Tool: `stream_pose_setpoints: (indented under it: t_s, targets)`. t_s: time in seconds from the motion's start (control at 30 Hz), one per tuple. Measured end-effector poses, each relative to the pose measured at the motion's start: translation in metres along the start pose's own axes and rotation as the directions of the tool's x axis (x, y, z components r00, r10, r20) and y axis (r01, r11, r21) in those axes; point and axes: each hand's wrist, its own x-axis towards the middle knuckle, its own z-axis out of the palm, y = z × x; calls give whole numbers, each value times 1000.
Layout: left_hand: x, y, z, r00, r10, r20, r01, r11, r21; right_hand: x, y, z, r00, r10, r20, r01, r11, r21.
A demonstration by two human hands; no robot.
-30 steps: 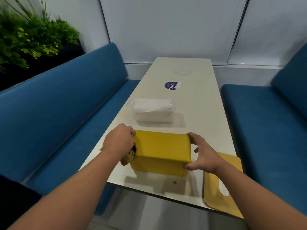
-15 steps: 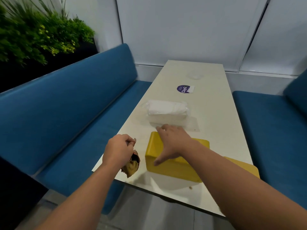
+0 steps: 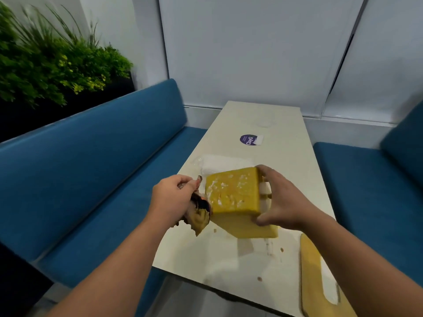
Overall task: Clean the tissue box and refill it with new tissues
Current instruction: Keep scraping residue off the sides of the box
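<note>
Since half a second ago, the box (image 3: pixel 233 194) has left the counter (image 3: pixel 286 170) and been tipped up on edge; the right hand (image 3: pixel 280 202) has shifted from its top to its right end.

Benches (image 3: pixel 91 177): blue, one along each side of the counter.
Plant (image 3: pixel 52 65): green, behind the left bench.
Counter: pale, long, with small crumbs near the front edge.
Lid (image 3: pixel 313 271): yellow, flat at the near right corner, partly under the right forearm.
Box: yellow, held tilted above the counter, white flecks on the upturned face.
Tissue pack (image 3: pixel 219 163): white, clear-wrapped, lying just behind the box.
Right hand: grasps the box's right end, fingers over the top, thumb below.
Left hand (image 3: pixel 176 197): clenched on a crumpled cloth (image 3: pixel 201 216), which touches the box's left edge.
Sticker (image 3: pixel 248 140): purple, round, farther up the counter.
</note>
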Motion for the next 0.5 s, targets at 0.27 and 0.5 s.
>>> stream_pose_setpoints:
  t_s: [0.27,0.5]
  targets:
    - [-10,25,30,986,119,117,-129,989,78,-22,34,18,999,28,-39,-15,953,302]
    - [1,40,22,890,375,259,-446,836,321,-30,36,19,995,17,-103,7,975,224]
